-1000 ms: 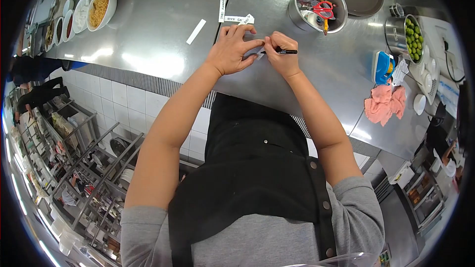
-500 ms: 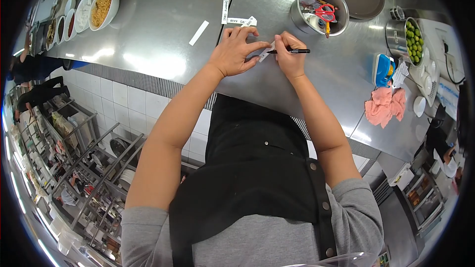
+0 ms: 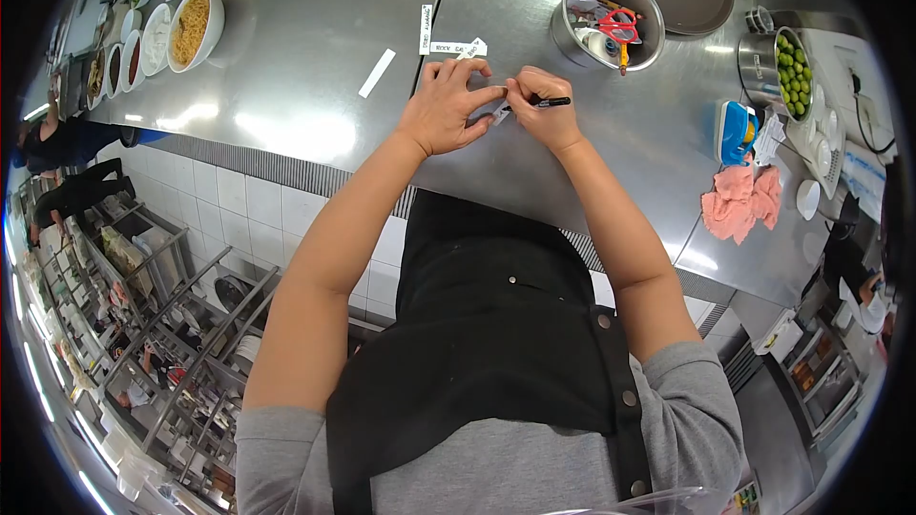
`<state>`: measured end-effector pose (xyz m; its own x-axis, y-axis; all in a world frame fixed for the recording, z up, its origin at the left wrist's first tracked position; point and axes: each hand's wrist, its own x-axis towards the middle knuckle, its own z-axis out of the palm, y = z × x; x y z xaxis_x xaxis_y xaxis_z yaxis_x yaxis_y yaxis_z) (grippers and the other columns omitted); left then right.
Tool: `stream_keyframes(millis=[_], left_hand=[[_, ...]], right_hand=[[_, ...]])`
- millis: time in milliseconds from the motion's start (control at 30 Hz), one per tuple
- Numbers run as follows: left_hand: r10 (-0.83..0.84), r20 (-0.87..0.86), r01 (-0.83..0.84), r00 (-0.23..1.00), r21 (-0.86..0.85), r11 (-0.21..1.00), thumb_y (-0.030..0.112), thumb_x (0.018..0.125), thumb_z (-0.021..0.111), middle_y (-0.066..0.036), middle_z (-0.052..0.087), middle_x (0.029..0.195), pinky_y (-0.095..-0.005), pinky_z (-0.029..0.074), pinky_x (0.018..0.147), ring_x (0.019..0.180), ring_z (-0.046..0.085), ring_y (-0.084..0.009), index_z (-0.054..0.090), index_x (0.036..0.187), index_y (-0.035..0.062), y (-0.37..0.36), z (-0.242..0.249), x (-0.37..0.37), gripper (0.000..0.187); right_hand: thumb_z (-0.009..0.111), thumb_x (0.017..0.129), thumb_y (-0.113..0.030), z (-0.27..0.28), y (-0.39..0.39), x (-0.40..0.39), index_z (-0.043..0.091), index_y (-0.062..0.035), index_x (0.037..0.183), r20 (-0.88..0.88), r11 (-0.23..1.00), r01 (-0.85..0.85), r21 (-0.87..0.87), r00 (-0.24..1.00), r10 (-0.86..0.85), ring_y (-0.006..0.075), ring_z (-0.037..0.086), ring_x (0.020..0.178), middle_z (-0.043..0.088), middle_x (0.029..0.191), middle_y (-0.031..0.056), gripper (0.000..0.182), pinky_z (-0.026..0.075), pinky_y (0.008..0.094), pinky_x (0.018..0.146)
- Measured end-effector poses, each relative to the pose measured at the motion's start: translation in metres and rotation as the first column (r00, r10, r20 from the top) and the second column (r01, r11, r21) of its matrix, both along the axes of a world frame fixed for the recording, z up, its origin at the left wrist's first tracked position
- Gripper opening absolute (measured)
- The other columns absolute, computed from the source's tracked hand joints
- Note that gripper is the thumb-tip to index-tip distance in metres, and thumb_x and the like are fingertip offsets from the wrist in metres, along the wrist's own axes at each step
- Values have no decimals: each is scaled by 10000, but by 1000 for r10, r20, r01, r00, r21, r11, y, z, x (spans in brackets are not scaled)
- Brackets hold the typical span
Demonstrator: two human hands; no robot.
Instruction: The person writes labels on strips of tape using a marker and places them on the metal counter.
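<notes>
My right hand (image 3: 547,110) is closed round a black marker (image 3: 555,102), its tip down at a small white label strip (image 3: 501,114). Fingers of both hands cover much of that strip. My left hand (image 3: 447,107) lies with its fingers apart, thumb and forefinger beside the strip. Just beyond the left fingertips are white strips with black writing, one upright (image 3: 426,30) and one lying crosswise (image 3: 453,48). A blank white strip (image 3: 377,73) lies further left on the steel table (image 3: 315,48).
A steel pot (image 3: 658,43) with red scissors (image 3: 620,26) stands beyond my right hand. At right are a pot of green limes (image 3: 794,76), a blue container (image 3: 735,132) and a pink cloth (image 3: 733,205). Bowls (image 3: 218,29) line the far left. Other people stand at both sides.
My right hand and the marker have moved slightly left, closer to my left hand, and now cover more of the strip. The view has shifted a little.
</notes>
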<state>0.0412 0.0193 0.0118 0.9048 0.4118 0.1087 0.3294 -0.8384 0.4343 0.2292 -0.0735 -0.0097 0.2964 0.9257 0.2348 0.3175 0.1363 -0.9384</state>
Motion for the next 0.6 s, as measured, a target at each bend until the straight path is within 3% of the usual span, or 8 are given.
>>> stream_keyframes(millis=[33, 500, 600], left_hand=[[-2, 23, 2, 1000, -8, 1000, 349, 837, 731, -27, 528, 1310, -419, 331, 1002, 1158, 495, -254, 686, 1195, 232, 0, 0, 0, 379], [0, -1, 0, 1000, -12, 1000, 351, 838, 734, -29, 528, 1311, -423, 327, 1016, 1168, 496, -256, 688, 1228, 249, 0, 0, 0, 406], [0, -4, 0, 1000, -13, 1000, 350, 836, 735, -27, 528, 1312, -422, 327, 1020, 1176, 493, -254, 688, 1232, 256, -1, 3, 1, 410]], right_hand=[[700, 866, 28, -1, 0, 1, 429, 7, 685, 12, 1000, -12, 12, 1000, 12, 177, 383, 553, 419, 618, 73, 327, 329, 342, 515], [700, 866, 35, -4, -1, 0, 423, 0, 685, 13, 1000, 13, 20, 1000, -13, 164, 366, 566, 403, 631, 67, 333, 320, 343, 516], [699, 867, 36, -7, -4, 0, 419, -1, 684, -58, 999, 9, -44, 998, -12, 163, 362, 563, 404, 632, 68, 337, 316, 343, 515]])
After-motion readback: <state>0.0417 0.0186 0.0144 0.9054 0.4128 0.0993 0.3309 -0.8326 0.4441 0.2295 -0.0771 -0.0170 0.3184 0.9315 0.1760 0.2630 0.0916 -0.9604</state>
